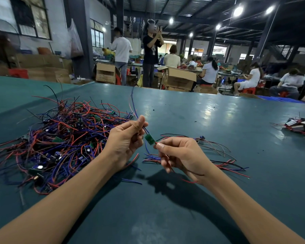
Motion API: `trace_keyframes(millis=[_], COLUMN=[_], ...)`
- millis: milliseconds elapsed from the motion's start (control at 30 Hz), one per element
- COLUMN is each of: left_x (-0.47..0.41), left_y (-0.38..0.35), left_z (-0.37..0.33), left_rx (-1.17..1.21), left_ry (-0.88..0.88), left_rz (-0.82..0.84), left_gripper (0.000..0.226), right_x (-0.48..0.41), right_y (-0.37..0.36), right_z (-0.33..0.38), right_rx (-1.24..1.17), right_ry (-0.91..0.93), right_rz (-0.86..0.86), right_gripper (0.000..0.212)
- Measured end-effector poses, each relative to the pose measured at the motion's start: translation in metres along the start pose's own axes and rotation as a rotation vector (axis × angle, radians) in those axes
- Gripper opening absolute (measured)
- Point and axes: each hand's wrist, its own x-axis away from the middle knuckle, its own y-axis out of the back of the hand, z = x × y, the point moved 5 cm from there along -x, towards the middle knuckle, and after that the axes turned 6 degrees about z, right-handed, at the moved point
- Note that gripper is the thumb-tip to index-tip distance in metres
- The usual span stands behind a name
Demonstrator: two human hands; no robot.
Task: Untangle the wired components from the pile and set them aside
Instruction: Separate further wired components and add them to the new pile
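Over the desk (pixel 201 120), left hand (pixel 127 138) fingers grasp leads (pixel 146 131) above the board (pixel 150 139); right hand (pixel 181 155) fingers pinch those below it. Pile (pixel 60 138) at 9 o'clock.

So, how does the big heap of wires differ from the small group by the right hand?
The big heap is larger and higher; the small group is thin and nearly flat. In the big heap wires cross every way, tangled; in the small group they lie side by side. The big heap sits left of the left hand, the small group beyond the right hand. Both hold red, blue and black wires.
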Motion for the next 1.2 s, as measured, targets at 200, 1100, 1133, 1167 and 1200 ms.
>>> trace_keyframes(millis=[200, 1100, 1133, 1167, 1200], left_x=[0.003, 0.007, 0.007, 0.008, 0.008], left_y=[-0.003, -0.015, -0.015, -0.015, -0.015], left_z=[0.001, 0.029, 0.028, 0.026, 0.025], left_rx=[-0.001, -1.336, -1.363, -1.4, -1.449], left_ry=[0.023, -0.314, -0.334, -0.351, -0.364], left_rz=[-0.026, 0.381, 0.372, 0.362, 0.346], left_gripper=[0.021, 0.006, 0.006, 0.006, 0.006], right_x=[0.002, 0.053, 0.051, 0.049, 0.049], right_y=[-0.002, 0.144, 0.144, 0.144, 0.143], right_z=[0.0, 0.041, 0.04, 0.039, 0.037], right_rx=[-0.058, 1.0, 1.009, 1.009, 1.016], right_ry=[-0.072, -0.415, -0.418, -0.426, -0.44], right_rz=[0.086, -0.102, -0.103, -0.097, -0.086], right_gripper=[0.011, 0.011, 0.011, 0.012, 0.013])
